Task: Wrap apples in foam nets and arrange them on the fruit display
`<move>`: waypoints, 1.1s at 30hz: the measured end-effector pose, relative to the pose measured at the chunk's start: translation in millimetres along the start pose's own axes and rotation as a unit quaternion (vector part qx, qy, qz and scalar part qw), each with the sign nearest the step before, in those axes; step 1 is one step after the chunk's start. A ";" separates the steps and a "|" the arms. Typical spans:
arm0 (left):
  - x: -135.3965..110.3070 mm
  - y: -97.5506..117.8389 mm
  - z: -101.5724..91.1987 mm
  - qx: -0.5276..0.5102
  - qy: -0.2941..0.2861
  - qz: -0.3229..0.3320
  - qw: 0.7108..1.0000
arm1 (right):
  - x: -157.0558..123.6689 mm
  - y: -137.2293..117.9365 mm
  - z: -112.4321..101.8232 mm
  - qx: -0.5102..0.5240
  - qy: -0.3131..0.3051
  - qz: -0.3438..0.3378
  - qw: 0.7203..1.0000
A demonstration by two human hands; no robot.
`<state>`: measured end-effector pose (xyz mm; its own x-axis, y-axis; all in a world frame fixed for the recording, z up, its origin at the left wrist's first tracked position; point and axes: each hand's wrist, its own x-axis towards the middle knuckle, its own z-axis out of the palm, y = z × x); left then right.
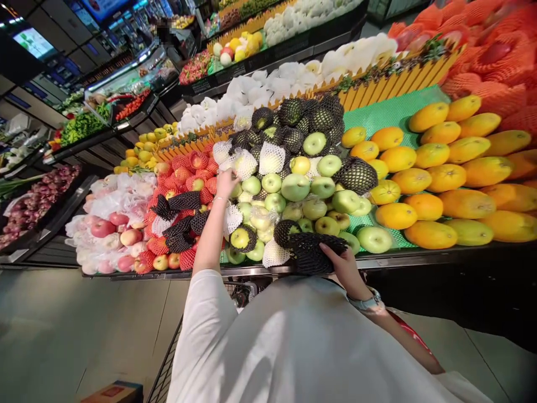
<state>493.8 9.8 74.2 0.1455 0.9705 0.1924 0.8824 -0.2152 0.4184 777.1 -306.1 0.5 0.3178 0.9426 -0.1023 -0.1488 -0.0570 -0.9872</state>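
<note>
The right hand (347,270) pinches black foam netting (312,254), while the left hand (227,183), its grip indeterminable, is at white-netted fruit (245,163); a knock could dislodge loosely piled green apples (295,187) between them.

In your right hand (343,265), you hold black foam netting (312,254), meshed and bunched, at the near display rim (419,253); farther in, by your left hand (227,183), rests a white-netted fruit (245,164), its mesh fitted around it

Hands (344,267) at foam nets (312,253), green apples (295,187)
</note>
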 end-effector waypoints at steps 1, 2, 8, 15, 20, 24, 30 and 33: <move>2.0 -0.6 5.1 0.002 0.005 -0.003 1.000 | 0.6 -0.3 -1.8 -0.001 0.016 -0.005 1.000; 2.5 -1.6 9.3 0.003 0.012 -0.006 1.000 | 1.2 -0.1 -3.8 -0.002 0.034 -0.008 0.999; -0.8 -18.4 12.2 -0.053 0.059 0.024 0.997 | 3.8 6.4 -13.6 0.009 0.089 0.013 0.996; 6.4 -24.6 -10.0 -0.058 -0.012 0.081 0.995 | 4.8 16.8 -17.5 0.023 0.093 0.033 0.995; 9.6 -9.6 -13.5 -0.021 0.126 0.108 0.986 | 7.6 18.8 -20.5 0.019 0.121 0.025 0.992; 9.1 5.4 -5.5 0.004 0.088 0.049 0.995 | 8.8 16.9 -21.8 0.025 0.137 0.030 0.990; 5.5 15.1 2.5 0.051 0.048 0.041 0.997 | 6.8 12.8 -22.6 0.012 0.115 0.026 0.993; 4.2 17.7 3.6 0.017 0.069 0.038 0.997 | 5.5 13.0 -25.1 0.004 0.111 0.019 0.994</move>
<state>511.6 10.4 79.2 0.1520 0.9262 0.3449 0.8860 -0.2824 0.3677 800.4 -309.9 -15.9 0.5109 0.8435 -0.1659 -0.1730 -0.0881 -0.9810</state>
